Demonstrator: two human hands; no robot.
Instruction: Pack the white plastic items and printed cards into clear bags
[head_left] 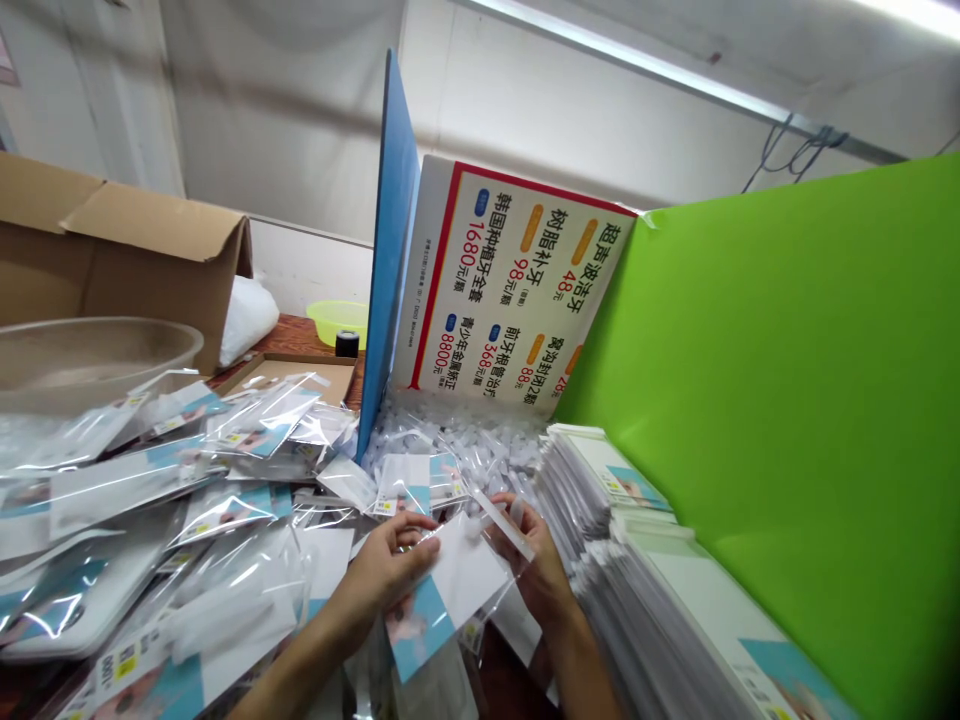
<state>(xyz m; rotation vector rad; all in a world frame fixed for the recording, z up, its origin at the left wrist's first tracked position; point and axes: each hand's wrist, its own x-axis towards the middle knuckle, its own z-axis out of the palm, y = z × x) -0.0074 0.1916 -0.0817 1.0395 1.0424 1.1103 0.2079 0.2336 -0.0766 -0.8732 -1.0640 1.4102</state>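
Observation:
My left hand (pixel 386 572) grips a clear plastic bag (pixel 450 590) holding a white and blue printed card, with fingers curled over its top edge. My right hand (pixel 534 562) pinches the bag's upper right corner, where a thin white strip (pixel 504 525) lies across my fingertips. Both hands sit low in the middle of the view, just in front of a heap of small white pieces (pixel 465 440).
Bagged cards (pixel 150 500) lie piled on the left. Stacks of printed cards (pixel 637 560) stand at the right against a green board (pixel 787 420). A blue divider (pixel 390 260) and a printed sign (pixel 510 290) stand behind. A cardboard box (pixel 120 250), beige basin (pixel 90 350) and yellow-green bowl (pixel 337 318) sit farther left.

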